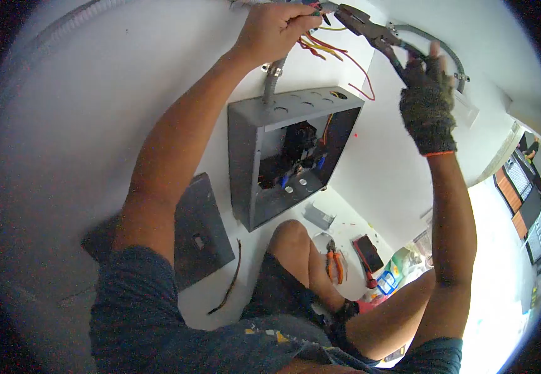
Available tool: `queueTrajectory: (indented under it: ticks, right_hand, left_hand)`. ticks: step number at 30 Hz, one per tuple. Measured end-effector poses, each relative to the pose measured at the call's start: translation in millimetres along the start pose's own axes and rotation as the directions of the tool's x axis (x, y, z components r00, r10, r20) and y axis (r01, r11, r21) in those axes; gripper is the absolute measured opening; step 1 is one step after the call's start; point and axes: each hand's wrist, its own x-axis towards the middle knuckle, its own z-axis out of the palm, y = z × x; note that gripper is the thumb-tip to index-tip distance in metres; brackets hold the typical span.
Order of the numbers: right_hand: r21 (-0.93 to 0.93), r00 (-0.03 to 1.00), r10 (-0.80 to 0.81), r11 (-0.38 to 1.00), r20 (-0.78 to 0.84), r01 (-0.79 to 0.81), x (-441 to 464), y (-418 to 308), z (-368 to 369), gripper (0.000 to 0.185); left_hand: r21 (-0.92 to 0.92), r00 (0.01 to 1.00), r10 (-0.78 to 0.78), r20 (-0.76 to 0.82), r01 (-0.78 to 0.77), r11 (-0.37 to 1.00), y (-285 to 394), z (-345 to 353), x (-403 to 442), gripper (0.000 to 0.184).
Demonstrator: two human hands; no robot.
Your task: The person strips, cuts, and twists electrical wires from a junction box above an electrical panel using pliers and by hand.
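My bare left hand (276, 34) is raised at the top of the view, fingers pinched at a bundle of wires. Red and yellow wires (320, 48) hang below those fingertips, and one long red wire curls away to the right. My right hand (429, 103), in a dark fingerless knit glove with an orange cuff edge, grips the handles of dark pliers (373, 31). The pliers' jaws are close to my left fingertips; whether they touch a wire cannot be made out. Below both hands is a grey metal electrical box (245, 159) with its front uncovered.
A flexible conduit (271, 84) runs into the box top. A grey cover panel (205, 237) leans at left. Orange-handled pliers (334, 263), a black-and-red tool (367, 254) and a small grey box (318, 216) lie below, near my bent legs. Another conduit (445, 50) curves at upper right.
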Motion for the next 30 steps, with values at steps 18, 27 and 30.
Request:
queueTrajectory:
  ticks: [18,27,30]
  right_hand:
    - [-0.431,0.924,-0.245,0.897,-0.294,0.101,58.6,23.6,-34.8,0.054]
    - [-0.302,0.862,-0.479,0.856,-0.164,0.419,75.4,48.5,-44.2,0.045]
    - [0.755,0.418,-0.725,0.643,0.548,0.125,86.5,60.7,-62.1,0.031]
  left_hand:
    - [-0.092,0.991,0.116,0.066,-0.11,0.99,1.7,-10.8,2.3,0.016]
    - [0.032,0.98,0.182,0.08,-0.185,0.982,-2.8,-13.8,2.6,0.014]
    - [0.023,0.964,0.262,0.048,-0.264,0.964,-26.2,-5.3,6.2,0.02]
